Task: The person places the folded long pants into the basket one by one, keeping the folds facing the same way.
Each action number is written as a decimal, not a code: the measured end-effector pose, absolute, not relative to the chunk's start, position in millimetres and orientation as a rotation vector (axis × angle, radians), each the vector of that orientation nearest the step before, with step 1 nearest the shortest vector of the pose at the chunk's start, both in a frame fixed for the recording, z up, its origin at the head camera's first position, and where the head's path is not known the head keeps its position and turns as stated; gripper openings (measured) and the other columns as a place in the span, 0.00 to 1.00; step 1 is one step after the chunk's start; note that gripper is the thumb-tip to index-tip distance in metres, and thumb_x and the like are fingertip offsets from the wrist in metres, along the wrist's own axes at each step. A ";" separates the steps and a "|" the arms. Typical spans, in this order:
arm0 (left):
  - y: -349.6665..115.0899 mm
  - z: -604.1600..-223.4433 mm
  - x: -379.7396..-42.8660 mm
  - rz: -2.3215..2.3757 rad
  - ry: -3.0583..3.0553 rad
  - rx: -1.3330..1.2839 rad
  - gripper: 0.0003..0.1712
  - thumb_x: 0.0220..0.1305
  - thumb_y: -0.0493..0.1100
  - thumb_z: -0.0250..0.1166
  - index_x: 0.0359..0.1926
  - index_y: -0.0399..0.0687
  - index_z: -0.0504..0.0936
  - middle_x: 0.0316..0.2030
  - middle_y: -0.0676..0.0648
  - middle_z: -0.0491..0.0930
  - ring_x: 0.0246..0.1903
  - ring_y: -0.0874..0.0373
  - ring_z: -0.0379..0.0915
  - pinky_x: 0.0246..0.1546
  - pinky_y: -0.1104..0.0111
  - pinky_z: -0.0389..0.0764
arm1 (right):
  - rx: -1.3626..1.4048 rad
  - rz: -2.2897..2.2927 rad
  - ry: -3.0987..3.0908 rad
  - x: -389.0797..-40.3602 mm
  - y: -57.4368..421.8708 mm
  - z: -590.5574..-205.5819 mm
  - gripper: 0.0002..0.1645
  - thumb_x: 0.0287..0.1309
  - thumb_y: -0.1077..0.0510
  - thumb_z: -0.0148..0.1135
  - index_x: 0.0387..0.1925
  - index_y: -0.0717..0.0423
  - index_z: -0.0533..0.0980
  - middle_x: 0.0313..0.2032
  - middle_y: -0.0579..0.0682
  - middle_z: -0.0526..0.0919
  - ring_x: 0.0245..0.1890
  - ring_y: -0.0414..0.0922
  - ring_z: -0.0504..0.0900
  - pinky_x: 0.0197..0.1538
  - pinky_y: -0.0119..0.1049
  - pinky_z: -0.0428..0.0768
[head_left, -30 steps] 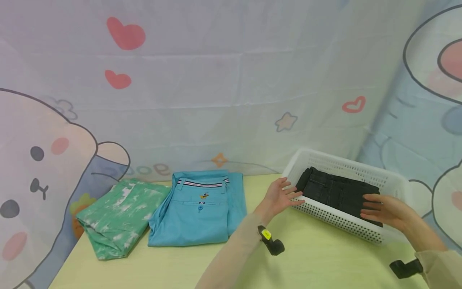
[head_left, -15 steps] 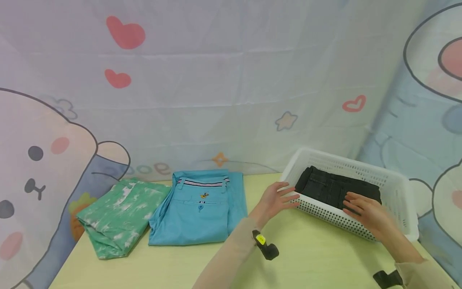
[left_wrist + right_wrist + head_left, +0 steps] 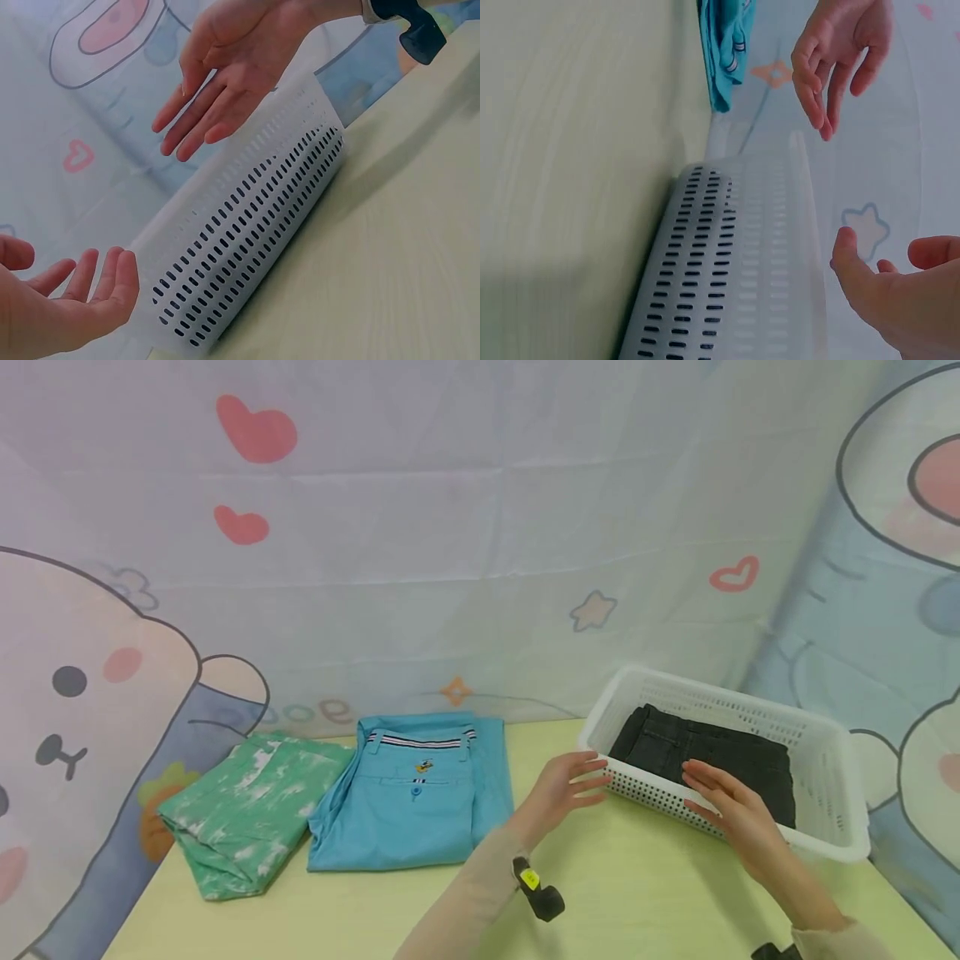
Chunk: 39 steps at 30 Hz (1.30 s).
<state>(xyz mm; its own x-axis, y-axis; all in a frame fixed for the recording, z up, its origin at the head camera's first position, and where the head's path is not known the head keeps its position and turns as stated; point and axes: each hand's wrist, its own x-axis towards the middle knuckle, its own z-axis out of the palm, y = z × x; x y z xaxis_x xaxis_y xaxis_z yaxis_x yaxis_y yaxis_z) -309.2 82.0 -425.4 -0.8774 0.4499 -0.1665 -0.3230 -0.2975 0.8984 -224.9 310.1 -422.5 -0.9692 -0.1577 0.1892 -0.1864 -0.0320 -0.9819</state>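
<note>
A white perforated plastic basket stands at the right of the table, with folded black jeans lying inside. My left hand hovers by the basket's near left corner, fingers spread and holding nothing. In front of the basket's near side my right hand is raised, its fingers relaxed, overlapping the rim in the head view. Both wrist views show the hands apart from the basket wall, palms facing each other. Folded light-blue pants lie to the left of my left hand.
Green-and-white patterned folded clothing lies at the left, partly under the blue pants' edge. The pale yellow table meets a printed cloth backdrop at the back and right.
My right hand has moved left, from over the jeans to the basket's near side. My left hand has drawn slightly left and down. The clothes and basket have stayed in place.
</note>
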 end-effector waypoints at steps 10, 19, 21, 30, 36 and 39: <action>66.7 -435.9 -296.1 2.196 1.454 0.165 0.25 0.64 0.44 0.47 0.58 0.34 0.65 0.59 0.34 0.65 0.58 0.39 0.62 0.57 0.51 0.66 | 0.460 2.273 -2.125 -224.8 291.4 -431.1 0.28 0.67 0.58 0.38 0.64 0.66 0.51 0.52 0.28 0.70 0.53 0.24 0.70 0.49 0.23 0.74; 56.6 -447.6 -289.3 2.202 1.504 0.122 0.24 0.62 0.41 0.46 0.57 0.34 0.66 0.58 0.34 0.67 0.56 0.40 0.66 0.58 0.49 0.64 | 0.513 2.234 -2.135 -228.0 277.1 -440.7 0.27 0.68 0.57 0.36 0.64 0.68 0.50 0.56 0.33 0.66 0.55 0.25 0.68 0.51 0.24 0.73; 54.3 -449.9 -288.2 2.203 1.518 0.109 0.24 0.63 0.43 0.47 0.57 0.34 0.66 0.57 0.34 0.68 0.55 0.41 0.67 0.57 0.49 0.65 | 0.477 2.220 -2.167 -228.8 273.3 -443.0 0.29 0.68 0.56 0.36 0.64 0.70 0.48 0.56 0.34 0.65 0.54 0.24 0.68 0.51 0.24 0.73; 43.7 -456.6 -284.0 2.206 1.534 0.065 0.25 0.63 0.45 0.48 0.57 0.34 0.66 0.58 0.34 0.67 0.55 0.42 0.68 0.58 0.49 0.64 | 0.362 2.237 -2.232 -233.3 254.3 -450.9 0.31 0.67 0.54 0.39 0.63 0.72 0.48 0.51 0.27 0.68 0.52 0.23 0.69 0.50 0.27 0.75; 34.9 -459.2 -277.2 2.204 1.537 0.059 0.27 0.64 0.46 0.48 0.59 0.33 0.63 0.59 0.34 0.65 0.57 0.41 0.65 0.58 0.49 0.64 | 0.312 2.261 -2.245 -235.7 244.3 -451.7 0.31 0.67 0.55 0.41 0.62 0.72 0.48 0.49 0.27 0.69 0.50 0.24 0.70 0.51 0.28 0.75; 30.3 -460.9 -273.5 2.221 1.533 0.054 0.27 0.64 0.45 0.47 0.59 0.33 0.63 0.59 0.33 0.64 0.57 0.40 0.64 0.58 0.49 0.64 | 0.279 2.268 -2.275 -236.2 240.2 -452.2 0.31 0.66 0.54 0.41 0.63 0.71 0.49 0.48 0.28 0.69 0.50 0.24 0.70 0.52 0.31 0.74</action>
